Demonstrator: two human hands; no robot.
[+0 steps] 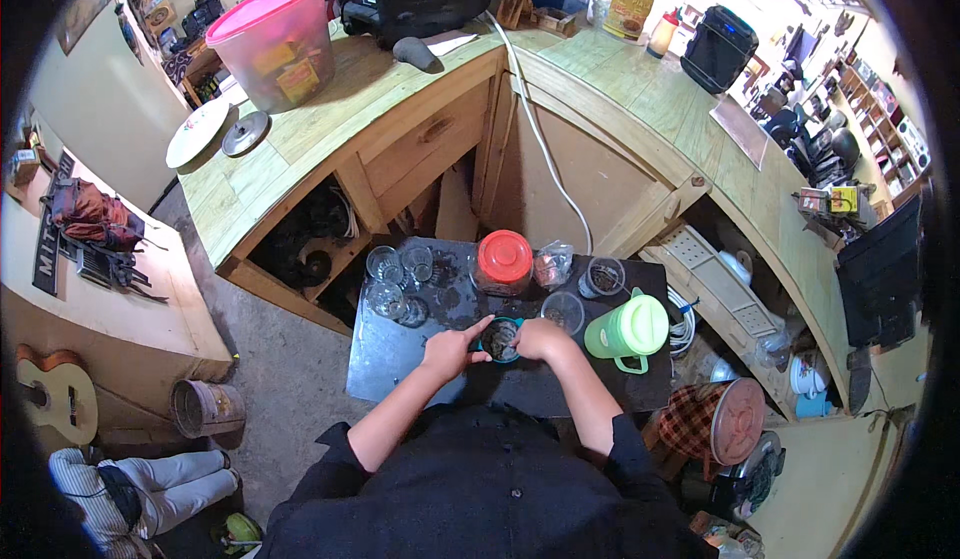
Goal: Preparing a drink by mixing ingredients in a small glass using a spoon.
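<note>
A small round teal-rimmed cup [505, 355] with greyish contents stands on the low dark table [450, 371] in front of me. My left hand [452, 347] grips its left side, index finger stretched along the rim and thumb below. My right hand [541, 340] is closed at the cup's right edge; whatever its fingers hold is hidden. Just beyond are a red-lidded jar [505, 259], a clear plastic bag [553, 265] and a clear tub [563, 312]. Another clear container with dark contents [602, 277] stands farther right. Near my right hand is a light green lidded pitcher [628, 331].
Several drinking glasses [388, 297] crowd the table's left side. Past the table, a wooden counter [400, 94] bears a pink-lidded tub [272, 54], and a white cable [545, 129] hangs from it. A checkered-covered stool [690, 421] stands at right, a bucket [207, 408] at left.
</note>
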